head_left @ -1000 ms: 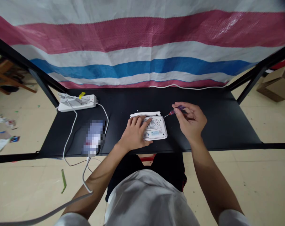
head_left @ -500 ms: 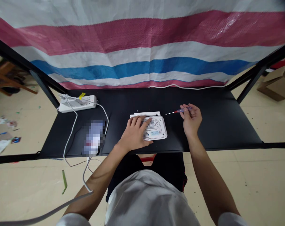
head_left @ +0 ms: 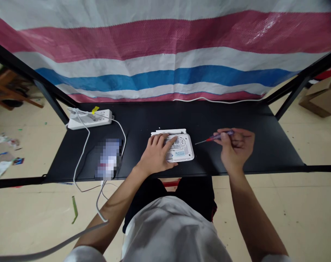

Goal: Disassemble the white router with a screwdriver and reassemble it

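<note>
Striped tarp [head_left: 165, 47] hangs behind your black table [head_left: 280, 153], which carries a white power strip [head_left: 90, 119] and a blurred object [head_left: 109, 159] at its left. Mid-table, near the front edge, lies a white router [head_left: 183, 149], its vented, labelled side up. Your left hand [head_left: 156, 154] rests on it, fingers spread apart. To the router's right, your right hand [head_left: 235, 149] pinches a purple screwdriver [head_left: 220, 137] between fingers and thumb, its tip pointing toward the router, just short of touching.
</note>
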Tool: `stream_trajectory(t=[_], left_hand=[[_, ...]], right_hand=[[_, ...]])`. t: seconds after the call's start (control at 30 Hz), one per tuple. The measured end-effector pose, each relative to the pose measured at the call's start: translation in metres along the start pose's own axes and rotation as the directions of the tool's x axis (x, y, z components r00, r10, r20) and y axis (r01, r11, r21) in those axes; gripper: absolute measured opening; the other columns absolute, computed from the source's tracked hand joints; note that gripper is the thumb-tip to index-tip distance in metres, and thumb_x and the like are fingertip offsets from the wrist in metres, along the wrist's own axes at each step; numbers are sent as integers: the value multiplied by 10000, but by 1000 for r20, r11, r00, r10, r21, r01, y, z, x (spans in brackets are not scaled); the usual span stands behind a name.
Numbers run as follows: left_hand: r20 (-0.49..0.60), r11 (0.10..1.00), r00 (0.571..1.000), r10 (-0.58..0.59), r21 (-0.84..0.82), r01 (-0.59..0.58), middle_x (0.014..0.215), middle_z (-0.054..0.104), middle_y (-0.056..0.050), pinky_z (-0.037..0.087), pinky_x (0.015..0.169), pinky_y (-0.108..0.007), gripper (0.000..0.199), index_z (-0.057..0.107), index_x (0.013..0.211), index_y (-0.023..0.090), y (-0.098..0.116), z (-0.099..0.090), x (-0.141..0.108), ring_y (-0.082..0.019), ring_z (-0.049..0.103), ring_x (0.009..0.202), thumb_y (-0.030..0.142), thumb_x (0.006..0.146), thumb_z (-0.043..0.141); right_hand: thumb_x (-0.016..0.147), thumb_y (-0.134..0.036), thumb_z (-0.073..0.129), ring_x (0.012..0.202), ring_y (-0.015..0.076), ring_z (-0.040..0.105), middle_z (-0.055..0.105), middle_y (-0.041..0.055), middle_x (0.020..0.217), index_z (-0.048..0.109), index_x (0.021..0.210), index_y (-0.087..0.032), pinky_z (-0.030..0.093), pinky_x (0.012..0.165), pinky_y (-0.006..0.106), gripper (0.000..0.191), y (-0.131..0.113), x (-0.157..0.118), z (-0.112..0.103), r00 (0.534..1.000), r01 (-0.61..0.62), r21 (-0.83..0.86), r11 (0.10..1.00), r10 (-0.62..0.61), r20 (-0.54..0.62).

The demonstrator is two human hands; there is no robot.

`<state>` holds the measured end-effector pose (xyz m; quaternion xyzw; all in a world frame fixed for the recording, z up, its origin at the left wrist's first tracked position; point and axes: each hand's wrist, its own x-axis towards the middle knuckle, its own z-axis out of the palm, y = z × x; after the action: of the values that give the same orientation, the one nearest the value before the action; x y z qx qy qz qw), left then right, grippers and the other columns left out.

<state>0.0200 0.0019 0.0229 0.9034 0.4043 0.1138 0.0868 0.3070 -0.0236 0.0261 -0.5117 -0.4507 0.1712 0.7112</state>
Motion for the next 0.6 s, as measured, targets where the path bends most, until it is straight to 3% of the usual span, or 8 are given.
stream_trajectory(t=[0.1,0.2,0.47,0.6], left_hand=[[0,1000,1000,14,2,-14,1633,438,-186,301,1246,-609,1043,382,1691,272,-1,1,-1,-427,422,1452,696,835,799],[2,1000,1000,18,4,-18,1633,433,-183,306,1243,-608,1023,402,1684,285,-2,1,-1,-425,419,1452,700,837,797],[-1,1000,1000,12,1,-12,1629,432,-175,317,1232,-611,1042,398,1689,304,-2,3,0,-428,417,1451,700,819,812],[-4,1000,1000,15,5,-15,1626,432,-182,314,1231,-611,1043,405,1687,294,-2,3,0,-427,419,1443,702,818,813]], right_hand=[[927,-212,826,827,186,841,846,14,1026,605,1172,-272,742,701,329,336,-19,-17,-6,966,130,-14,991,-123,228],[944,-157,788,928,198,847,840,16,1110,595,1227,-300,753,745,354,371,-19,-28,-10,907,176,12,984,-167,386],[977,-173,751,1022,217,841,828,57,1212,631,1300,-316,745,780,346,373,-11,-39,-7,797,310,-115,944,-193,572],[1070,-184,598,1269,236,766,727,107,1452,535,1421,-318,725,933,425,381,-15,-38,-5,749,203,-38,978,-130,649]])
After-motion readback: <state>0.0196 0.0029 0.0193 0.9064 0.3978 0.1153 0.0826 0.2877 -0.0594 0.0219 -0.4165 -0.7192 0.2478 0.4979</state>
